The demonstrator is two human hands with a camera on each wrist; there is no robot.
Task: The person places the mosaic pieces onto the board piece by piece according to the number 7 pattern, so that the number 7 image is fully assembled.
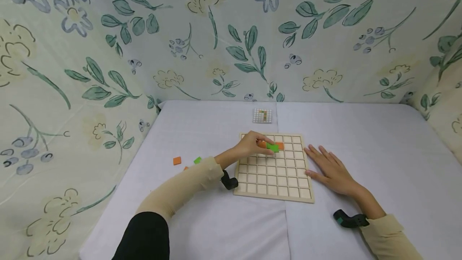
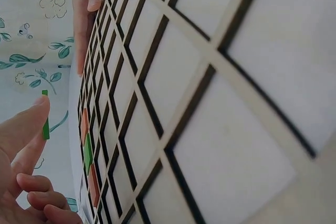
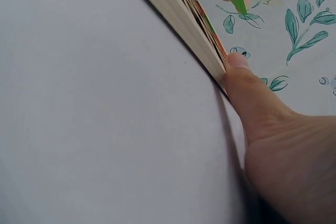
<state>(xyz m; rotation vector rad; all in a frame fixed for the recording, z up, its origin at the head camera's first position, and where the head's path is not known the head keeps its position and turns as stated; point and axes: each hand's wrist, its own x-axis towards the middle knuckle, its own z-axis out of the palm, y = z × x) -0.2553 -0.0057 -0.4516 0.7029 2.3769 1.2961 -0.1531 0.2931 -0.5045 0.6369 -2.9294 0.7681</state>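
My left hand [image 1: 250, 144] pinches a green square tile [image 2: 45, 115] between thumb and finger, a little above the wooden grid board [image 1: 273, 198]. In the left wrist view, an orange tile [image 2: 94, 184], a green tile [image 2: 87, 153] and another orange tile [image 2: 84, 124] lie in a row in the board's cells. From the head, the held tile partly covers that row. My right hand [image 1: 332, 171] lies flat with fingers extended, fingertips and thumb touching the board's right edge. The right wrist view shows its thumb [image 3: 244, 85] against the board's side [image 3: 178, 22].
Loose tiles lie on the white cloth left of the board: an orange one [image 1: 177, 160], a green one [image 1: 197, 160] and an orange one partly behind the left forearm [image 1: 185, 168]. A small card with a printed grid pattern [image 1: 262, 116] lies beyond the board. Floral curtains [image 1: 231, 51] surround the table.
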